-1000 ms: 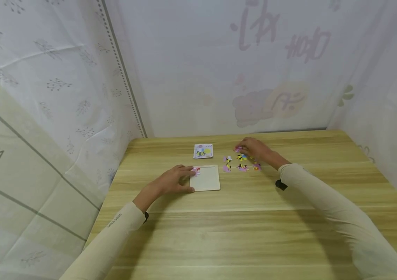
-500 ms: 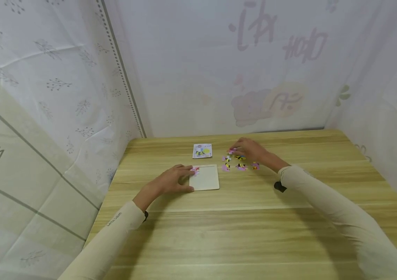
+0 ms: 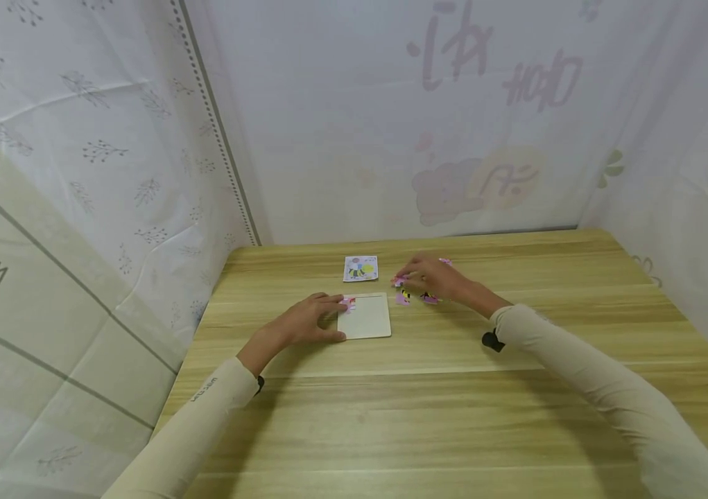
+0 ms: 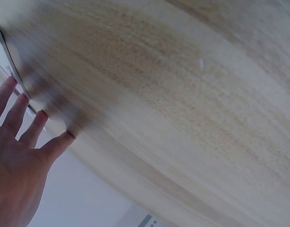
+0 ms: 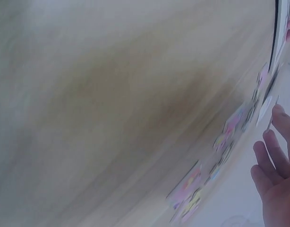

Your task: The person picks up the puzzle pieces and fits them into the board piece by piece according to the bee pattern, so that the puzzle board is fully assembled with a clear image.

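My left hand [image 3: 310, 321], fingers extended, touches the left edge of the white tray [image 3: 369, 321]; my right hand [image 3: 439, 276] pinches a puzzle piece [image 3: 399, 281] near the tray's far right corner.

The board [image 3: 366, 323] lies on the table [image 3: 354, 416], the left hand [image 3: 305, 323] touching its left edge. In the board's far left corner sits one piece [image 3: 351, 303] (partly hidden by that same hand). Behind the board, apart from it, lies the card [image 3: 361, 269]. The loose pieces [image 3: 403, 299] lie to the board's right, the right hand [image 3: 439, 279] over some of them. The pinched piece [image 3: 399, 281] is right of the card. A far piece [image 3: 445, 261] lies behind the right hand. Behind the table hangs a cloth [image 3: 329, 166].
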Motion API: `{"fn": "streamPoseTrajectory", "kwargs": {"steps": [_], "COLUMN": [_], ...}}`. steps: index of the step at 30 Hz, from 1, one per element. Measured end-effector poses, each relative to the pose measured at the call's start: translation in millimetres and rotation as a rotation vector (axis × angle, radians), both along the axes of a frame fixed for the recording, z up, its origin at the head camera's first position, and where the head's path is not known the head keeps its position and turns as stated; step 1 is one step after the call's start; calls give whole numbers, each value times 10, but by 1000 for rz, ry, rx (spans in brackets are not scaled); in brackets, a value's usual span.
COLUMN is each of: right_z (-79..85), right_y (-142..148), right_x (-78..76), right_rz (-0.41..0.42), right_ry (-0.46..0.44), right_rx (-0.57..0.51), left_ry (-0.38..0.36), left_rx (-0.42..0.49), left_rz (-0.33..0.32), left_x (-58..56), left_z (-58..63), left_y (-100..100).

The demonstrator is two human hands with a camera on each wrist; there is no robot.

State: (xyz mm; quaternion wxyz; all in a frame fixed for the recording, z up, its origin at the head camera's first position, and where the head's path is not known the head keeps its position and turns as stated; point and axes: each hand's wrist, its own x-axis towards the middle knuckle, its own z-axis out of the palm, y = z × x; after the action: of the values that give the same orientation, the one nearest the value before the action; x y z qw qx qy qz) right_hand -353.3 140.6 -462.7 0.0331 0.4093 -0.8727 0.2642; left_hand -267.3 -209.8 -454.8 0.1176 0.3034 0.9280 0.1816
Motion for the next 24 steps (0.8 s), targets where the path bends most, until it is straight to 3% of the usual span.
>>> {"fn": "streamPoseTrajectory", "kwargs": {"steps": [4, 14, 24], "right_z": [-20, -37, -56], "right_y": [-75, -248, -459], "right_x": [32, 122, 158], "right_rz": [20, -14, 73], "right_ry": [32, -43, -43], "right_rx": [1, 54, 35], "left_ry": [8, 3, 10], "left_rx": [5, 13, -1], "left_rz": [-5, -18, -6], "left_x": [-16, -6, -16], "left_z": [-17, -22, -11], "left_y": [-7, -2, 4]}}
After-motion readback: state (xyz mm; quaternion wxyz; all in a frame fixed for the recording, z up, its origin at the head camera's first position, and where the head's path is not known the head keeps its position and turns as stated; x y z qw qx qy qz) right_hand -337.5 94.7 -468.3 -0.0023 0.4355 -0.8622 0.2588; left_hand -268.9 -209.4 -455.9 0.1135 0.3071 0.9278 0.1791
